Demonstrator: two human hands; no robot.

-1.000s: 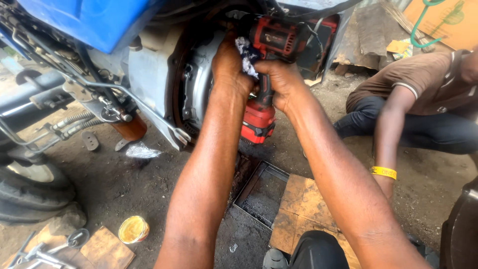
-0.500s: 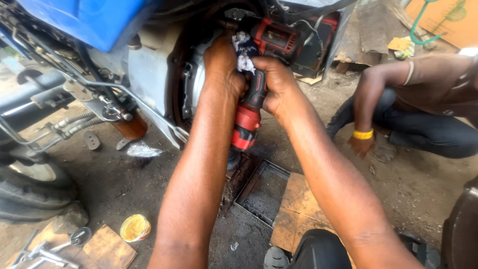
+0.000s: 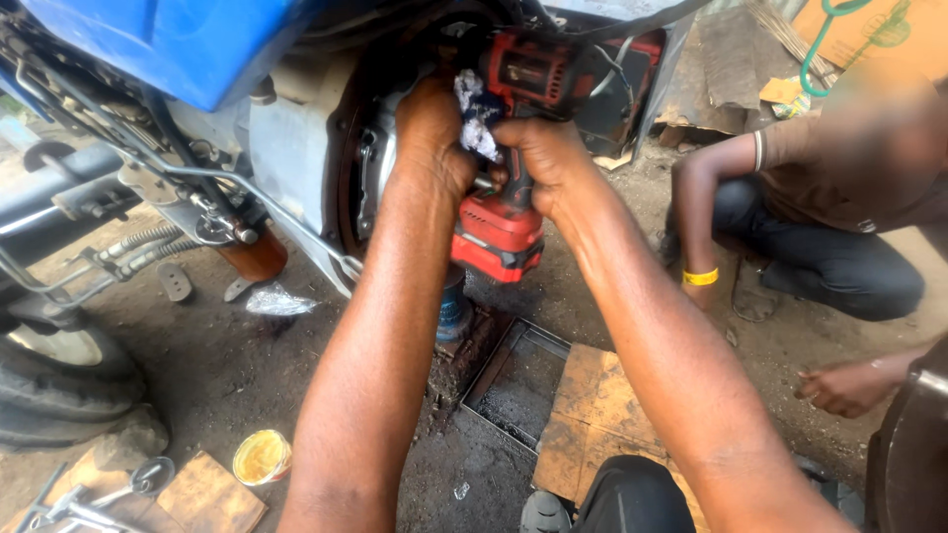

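Step in hand, by my judgement: driving a fastener on the side of the engine housing [image 3: 296, 158] with a power tool. The right hand [image 3: 548, 163] is closing fully around the grip of the red cordless impact driver [image 3: 513, 148], a crumpled white and blue rag [image 3: 474, 116] bunching between palm and tool. The left hand [image 3: 430, 128] is pressing against the round metal engine cover [image 3: 373, 173], fingers curling around the tool's nose; the bit itself is hidden behind both hands, so contact with a fastener cannot be confirmed. The driver is sitting upright against the cover, its red and black battery pack [image 3: 499, 237] hanging below the wrists. The next move probably calls for steady axial pressure and a square line into the cover, since a greasy rag in the grip could let the tool slip. Materials: cast grey metal housing, dull and oily; glossy blue panel [image 3: 178, 49] above; hard moulded plastic on the tool. Below, on the dirt ground, a shallow rectangular metal tray [image 3: 513, 385] is lying beside a wooden board [image 3: 592, 419]; a small yellow tin [image 3: 262, 456] is resting near the lower left. A second person [image 3: 829, 207] is crouching at the right edge.
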